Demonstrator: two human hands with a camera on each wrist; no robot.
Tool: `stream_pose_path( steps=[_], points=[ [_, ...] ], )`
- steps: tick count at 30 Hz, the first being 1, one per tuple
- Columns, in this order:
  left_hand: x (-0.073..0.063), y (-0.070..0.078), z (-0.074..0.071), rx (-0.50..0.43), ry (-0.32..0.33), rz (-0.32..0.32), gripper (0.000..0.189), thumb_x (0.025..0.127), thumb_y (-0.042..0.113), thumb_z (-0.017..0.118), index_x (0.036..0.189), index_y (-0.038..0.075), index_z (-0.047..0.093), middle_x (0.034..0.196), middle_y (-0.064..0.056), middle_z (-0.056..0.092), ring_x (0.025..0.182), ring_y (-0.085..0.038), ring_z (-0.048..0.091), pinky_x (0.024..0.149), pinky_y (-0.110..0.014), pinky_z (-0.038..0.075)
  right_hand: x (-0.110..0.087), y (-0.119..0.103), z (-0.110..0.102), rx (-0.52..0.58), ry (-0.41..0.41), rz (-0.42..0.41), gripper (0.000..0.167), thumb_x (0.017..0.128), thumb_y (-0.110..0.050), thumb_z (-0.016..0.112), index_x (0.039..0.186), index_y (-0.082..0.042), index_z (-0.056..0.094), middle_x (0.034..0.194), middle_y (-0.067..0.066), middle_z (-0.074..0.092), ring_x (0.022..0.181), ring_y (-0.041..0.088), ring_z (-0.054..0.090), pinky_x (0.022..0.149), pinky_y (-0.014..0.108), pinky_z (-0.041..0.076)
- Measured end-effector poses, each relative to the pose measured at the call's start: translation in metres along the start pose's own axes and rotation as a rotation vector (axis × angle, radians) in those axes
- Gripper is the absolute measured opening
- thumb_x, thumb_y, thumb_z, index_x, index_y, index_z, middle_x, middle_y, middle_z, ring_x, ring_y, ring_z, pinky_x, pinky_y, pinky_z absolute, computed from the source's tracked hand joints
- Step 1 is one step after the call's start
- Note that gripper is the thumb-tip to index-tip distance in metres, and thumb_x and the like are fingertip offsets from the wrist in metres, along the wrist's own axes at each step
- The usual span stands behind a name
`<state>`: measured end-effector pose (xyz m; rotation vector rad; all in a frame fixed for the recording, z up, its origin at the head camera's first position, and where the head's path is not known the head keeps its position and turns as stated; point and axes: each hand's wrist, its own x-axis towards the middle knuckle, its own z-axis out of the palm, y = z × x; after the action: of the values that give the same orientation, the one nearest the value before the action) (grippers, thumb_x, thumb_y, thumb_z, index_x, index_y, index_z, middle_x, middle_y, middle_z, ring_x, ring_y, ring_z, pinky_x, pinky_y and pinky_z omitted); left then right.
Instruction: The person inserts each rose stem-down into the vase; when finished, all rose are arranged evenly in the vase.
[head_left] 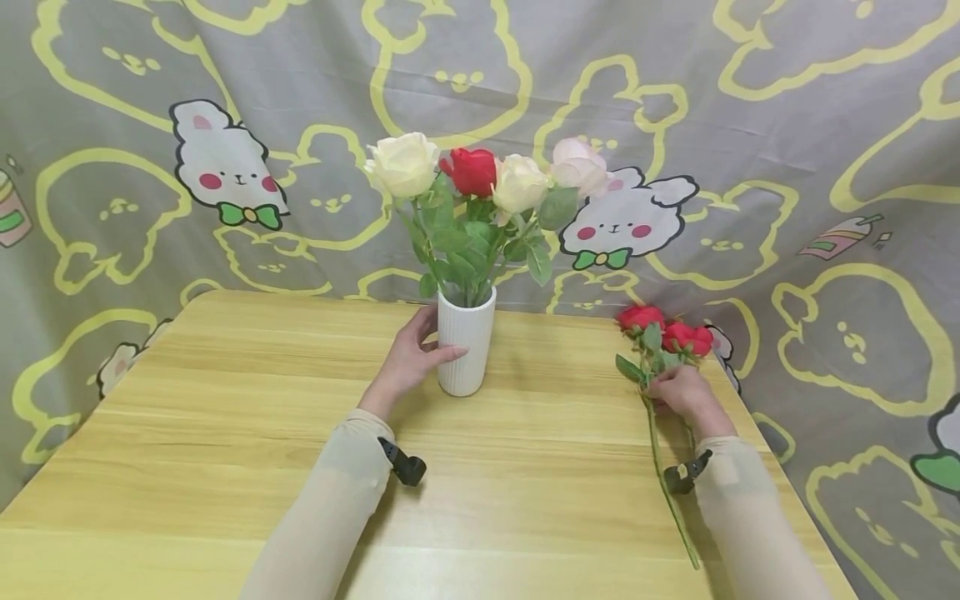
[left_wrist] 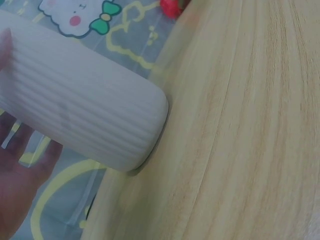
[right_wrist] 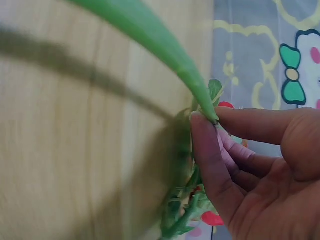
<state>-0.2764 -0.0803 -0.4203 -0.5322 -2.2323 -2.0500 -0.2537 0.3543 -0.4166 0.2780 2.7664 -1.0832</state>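
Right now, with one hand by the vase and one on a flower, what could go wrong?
The white vase might tip if the left hand bumps it, because the bouquet stands tall above it. The two red roses lie close to the right edge of the table, so one could get nudged off. The right hand pinches a green stem with its fingertips, so it may slip.

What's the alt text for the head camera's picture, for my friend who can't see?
A person's left hand is cupped around the left side of a white ribbed vase holding cream, red and pale pink roses on a wooden table. The right hand pinches a green stem near two more red roses; behind hangs grey fabric printed with cartoon animals.
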Motion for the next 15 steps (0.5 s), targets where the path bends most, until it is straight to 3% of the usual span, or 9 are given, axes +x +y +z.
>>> stream_pose_path(
  steps=[4,7,11,15],
  points=[
    [0.000,0.000,0.000,0.013,0.008,0.004,0.075,0.082,0.009,0.081,0.146,0.008,0.041,0.142,-0.010,0.049,0.130,-0.024,0.046,0.103,-0.041,0.045,-0.005,-0.005,-0.005,0.014,0.032,-0.033,0.025,0.088,-0.007,0.067,0.102,0.013,0.062,0.101,0.025,0.061,0.074,0.022,0.067,0.072,0.037,0.056],
    [0.000,0.000,0.000,0.018,0.014,0.004,0.075,0.082,0.009,0.081,0.146,0.008,0.041,0.142,-0.010,0.049,0.129,-0.025,0.046,0.103,-0.041,0.045,-0.010,-0.010,-0.006,0.121,0.021,-0.042,0.027,0.089,-0.004,0.065,0.106,0.017,0.059,0.104,0.026,0.057,0.070,0.020,0.068,0.071,0.039,0.060],
    [0.000,0.001,0.000,0.009,0.009,0.003,0.075,0.082,0.008,0.080,0.146,0.007,0.040,0.142,-0.012,0.048,0.130,-0.026,0.045,0.104,-0.043,0.044,-0.015,-0.017,-0.009,0.233,0.015,-0.058,0.031,0.091,0.000,0.062,0.112,0.021,0.054,0.100,0.020,0.058,0.067,0.012,0.066,0.069,0.037,0.061],
    [0.000,0.002,0.001,0.006,-0.001,-0.003,0.076,0.083,0.007,0.080,0.147,0.007,0.038,0.145,-0.014,0.046,0.133,-0.029,0.043,0.105,-0.045,0.043,-0.020,-0.024,-0.013,0.254,0.039,-0.100,0.032,0.092,0.000,0.060,0.115,0.021,0.053,0.093,0.014,0.061,0.066,0.010,0.065,0.067,0.036,0.061]
  ],
)
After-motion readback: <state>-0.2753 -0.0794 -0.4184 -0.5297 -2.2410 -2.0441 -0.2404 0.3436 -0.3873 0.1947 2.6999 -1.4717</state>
